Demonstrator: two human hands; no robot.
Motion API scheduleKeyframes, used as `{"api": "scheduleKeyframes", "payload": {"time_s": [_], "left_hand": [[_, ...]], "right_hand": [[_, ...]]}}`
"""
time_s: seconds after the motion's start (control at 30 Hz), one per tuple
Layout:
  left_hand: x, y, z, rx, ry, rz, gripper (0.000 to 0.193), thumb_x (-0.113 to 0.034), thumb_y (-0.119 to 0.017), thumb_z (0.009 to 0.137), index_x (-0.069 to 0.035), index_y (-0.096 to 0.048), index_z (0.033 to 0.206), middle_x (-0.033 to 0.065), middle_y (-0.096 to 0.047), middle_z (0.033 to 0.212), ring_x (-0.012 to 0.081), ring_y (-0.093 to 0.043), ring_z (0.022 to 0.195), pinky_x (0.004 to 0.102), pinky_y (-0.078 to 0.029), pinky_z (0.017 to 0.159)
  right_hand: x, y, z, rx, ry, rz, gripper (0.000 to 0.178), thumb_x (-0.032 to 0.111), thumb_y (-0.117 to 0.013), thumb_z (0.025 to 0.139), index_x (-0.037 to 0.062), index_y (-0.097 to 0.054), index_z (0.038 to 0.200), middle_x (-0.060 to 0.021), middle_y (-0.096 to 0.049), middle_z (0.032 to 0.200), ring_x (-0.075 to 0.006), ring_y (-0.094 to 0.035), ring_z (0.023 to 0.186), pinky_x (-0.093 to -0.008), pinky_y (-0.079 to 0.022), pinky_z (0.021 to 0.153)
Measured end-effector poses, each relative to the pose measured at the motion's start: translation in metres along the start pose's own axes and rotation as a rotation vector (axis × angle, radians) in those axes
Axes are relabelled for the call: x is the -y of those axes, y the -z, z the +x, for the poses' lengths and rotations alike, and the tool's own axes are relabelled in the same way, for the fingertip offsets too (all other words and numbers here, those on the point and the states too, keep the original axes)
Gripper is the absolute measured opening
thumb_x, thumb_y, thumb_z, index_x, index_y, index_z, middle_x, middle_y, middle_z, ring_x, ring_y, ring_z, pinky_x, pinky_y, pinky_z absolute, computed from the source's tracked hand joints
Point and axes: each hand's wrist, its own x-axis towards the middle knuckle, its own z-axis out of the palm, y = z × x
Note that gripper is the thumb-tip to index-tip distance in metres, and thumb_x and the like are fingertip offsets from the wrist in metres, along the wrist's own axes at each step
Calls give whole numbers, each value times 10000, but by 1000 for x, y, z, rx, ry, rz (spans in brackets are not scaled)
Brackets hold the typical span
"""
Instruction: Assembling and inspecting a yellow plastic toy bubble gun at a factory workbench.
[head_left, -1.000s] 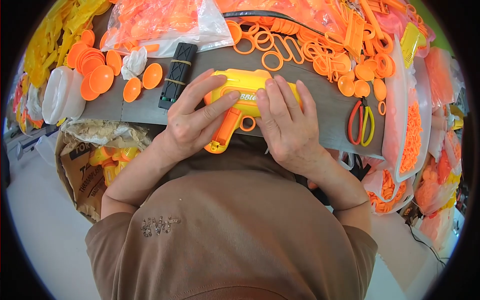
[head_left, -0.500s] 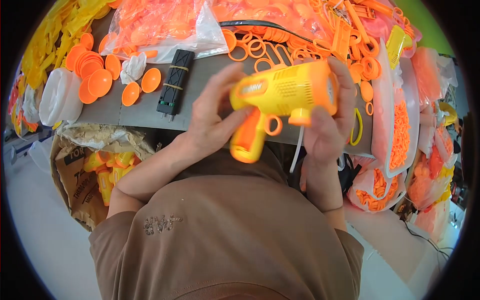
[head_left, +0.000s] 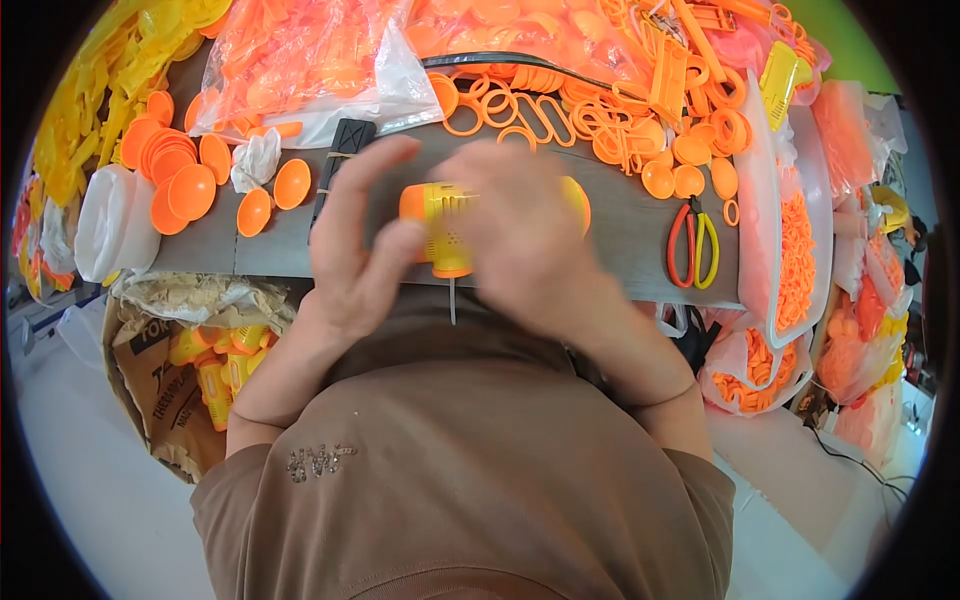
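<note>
A yellow toy gun [head_left: 447, 222] with orange ends is at the table's front edge, one orange end pointing left. A round orange knob sits on its underside, and a thin white strip [head_left: 453, 302] hangs below. My right hand [head_left: 535, 235], smeared by motion, is closed over the toy's middle and hides much of it, including the handle. Beside the left end is my left hand [head_left: 360, 245], its thumb and fingers apart, the thumb near the orange end. Behind its fingers lies a black bar [head_left: 345, 140] with a rubber band, partly hidden.
Red-and-yellow handled pliers [head_left: 693, 245] lie at the right. Orange cups [head_left: 192, 190] and a white bag [head_left: 115, 225] are at the left. Orange rings [head_left: 500, 103] and bagged parts line the back. A tub [head_left: 797, 260] stands right; a sack [head_left: 160, 370] of toy guns sits below left.
The toy gun has swung round, its orange front now to the left. My right hand has moved left over it; my left hand has come off its rear. The pliers are now uncovered.
</note>
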Motion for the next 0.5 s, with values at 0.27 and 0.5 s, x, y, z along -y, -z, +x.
{"api": "scheduleKeyframes", "payload": {"time_s": [0.27, 0.5], "left_hand": [[-8, -16, 16, 299, -264, 479, 466, -152, -746, 650, -38, -593, 1075, 129, -555, 1068, 312, -533, 964, 409, -430, 835], [-5, -8, 19, 257, -228, 494, 443, -138, -737, 657, -34, -599, 1065, 123, -556, 1066, 296, -535, 956, 396, -438, 817]], "right_hand": [[-98, 21, 0, 213, -476, -129, 160, 123, -639, 785, -16, -616, 860, -126, -616, 796, -261, -600, 714, -332, -466, 653], [-103, 18, 5, 298, -496, -354, 191, 156, -637, 772, -19, -564, 785, -154, -606, 750, -316, -589, 681, -379, -461, 663]]}}
